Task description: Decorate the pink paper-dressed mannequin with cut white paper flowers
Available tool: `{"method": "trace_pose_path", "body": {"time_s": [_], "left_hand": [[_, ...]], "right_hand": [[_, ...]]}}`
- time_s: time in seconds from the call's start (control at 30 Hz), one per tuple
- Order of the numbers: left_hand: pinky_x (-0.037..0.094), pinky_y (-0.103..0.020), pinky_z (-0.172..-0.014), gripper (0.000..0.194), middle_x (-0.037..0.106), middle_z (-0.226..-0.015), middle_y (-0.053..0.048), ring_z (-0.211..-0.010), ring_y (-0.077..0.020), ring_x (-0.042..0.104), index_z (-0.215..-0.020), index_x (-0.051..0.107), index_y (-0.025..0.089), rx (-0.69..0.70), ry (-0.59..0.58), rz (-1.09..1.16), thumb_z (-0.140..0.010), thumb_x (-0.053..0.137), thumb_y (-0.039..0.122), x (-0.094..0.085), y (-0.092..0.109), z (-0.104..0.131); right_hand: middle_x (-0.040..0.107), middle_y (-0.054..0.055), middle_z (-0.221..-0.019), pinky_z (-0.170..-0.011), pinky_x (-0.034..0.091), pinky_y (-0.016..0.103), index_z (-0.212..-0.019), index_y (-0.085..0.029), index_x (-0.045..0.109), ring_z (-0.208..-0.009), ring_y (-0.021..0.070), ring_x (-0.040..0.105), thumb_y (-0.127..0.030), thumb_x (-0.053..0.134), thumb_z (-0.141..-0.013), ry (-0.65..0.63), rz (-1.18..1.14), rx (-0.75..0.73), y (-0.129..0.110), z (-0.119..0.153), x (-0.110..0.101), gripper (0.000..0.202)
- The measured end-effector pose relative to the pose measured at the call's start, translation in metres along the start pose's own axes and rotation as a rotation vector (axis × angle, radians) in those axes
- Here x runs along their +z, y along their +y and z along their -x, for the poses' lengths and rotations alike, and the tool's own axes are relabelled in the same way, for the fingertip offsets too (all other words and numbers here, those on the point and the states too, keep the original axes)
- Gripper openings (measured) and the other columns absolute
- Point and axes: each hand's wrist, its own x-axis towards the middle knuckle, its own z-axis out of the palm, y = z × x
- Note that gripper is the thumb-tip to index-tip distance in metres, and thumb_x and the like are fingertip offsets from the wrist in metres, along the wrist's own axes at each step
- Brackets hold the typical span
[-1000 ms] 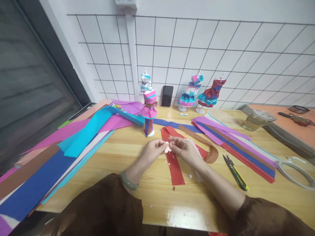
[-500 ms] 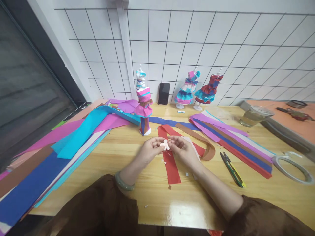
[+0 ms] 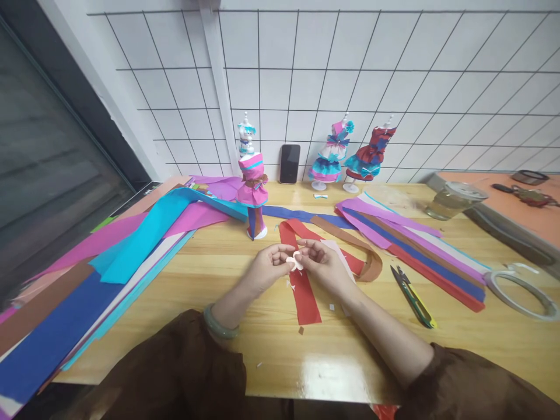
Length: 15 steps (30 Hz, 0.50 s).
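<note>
A small white paper flower (image 3: 297, 262) is pinched between my two hands, above a red crepe-paper strip (image 3: 308, 300). My left hand (image 3: 268, 267) grips its left side with thumb and fingers. From the right, my right hand (image 3: 322, 262) pinches the opposite petals. Fingertips hide part of the flower. Beneath and around the hands lie a curled brown strip (image 3: 371, 263), a pale paper piece (image 3: 339, 256) and tiny scraps. Just beyond my left hand stands a small dress form in a pink paper dress (image 3: 252, 186).
Thread snips (image 3: 412, 297) and a tape roll (image 3: 520, 294) lie to the right, near layered paper strips (image 3: 420, 254). More strips (image 3: 144, 233) cover the left side. Along the wall are a phone (image 3: 289, 164) and dressed forms (image 3: 331, 154). A cup of liquid (image 3: 455, 201) stands far right.
The white flower has turned slightly between my fingertips, and its petals show differently. Both hands stay in nearly the same place. The view has shifted a little.
</note>
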Motion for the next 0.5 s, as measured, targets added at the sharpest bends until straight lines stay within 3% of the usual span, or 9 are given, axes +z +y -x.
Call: {"method": "trace_pose_path", "body": {"time_s": [0.27,0.37,0.5], "left_hand": [[0.045,-0.024,-0.060,0.045,0.062,-0.076,-0.004,-0.064,-0.0113,0.058,-0.109,0.047,0.013,-0.057,0.024,0.080,-0.069,0.064,0.024,-0.0001,0.0052,-0.0010],[0.046,-0.025,-0.059,0.045,0.062,-0.076,-0.005,-0.066,-0.0129,0.059,-0.109,0.047,0.013,-0.081,0.002,0.109,-0.071,0.063,0.030,0.0001,0.0049,-0.0007],[0.046,-0.024,-0.059,0.048,0.061,-0.073,-0.003,-0.065,-0.0124,0.059,-0.108,0.048,0.013,-0.042,0.008,0.040,-0.066,0.068,0.026,0.0004,0.0024,-0.0005]], "right_hand": [[0.062,0.002,-0.079,-0.065,0.047,0.030,-0.100,-0.019,0.054,-0.067,0.0137,0.060,-0.033,0.067,-0.071,0.040,-0.092,0.018,0.0035,-0.0024,-0.0046,0.035],[0.062,0.002,-0.080,-0.066,0.047,0.030,-0.099,-0.018,0.054,-0.068,0.0145,0.060,-0.034,0.067,-0.070,0.056,-0.068,-0.002,0.0054,-0.0019,-0.0045,0.036],[0.062,0.002,-0.079,-0.065,0.047,0.029,-0.097,-0.019,0.057,-0.068,0.0137,0.059,-0.035,0.067,-0.070,0.059,-0.004,-0.032,0.0062,-0.0010,-0.0030,0.034]]}}
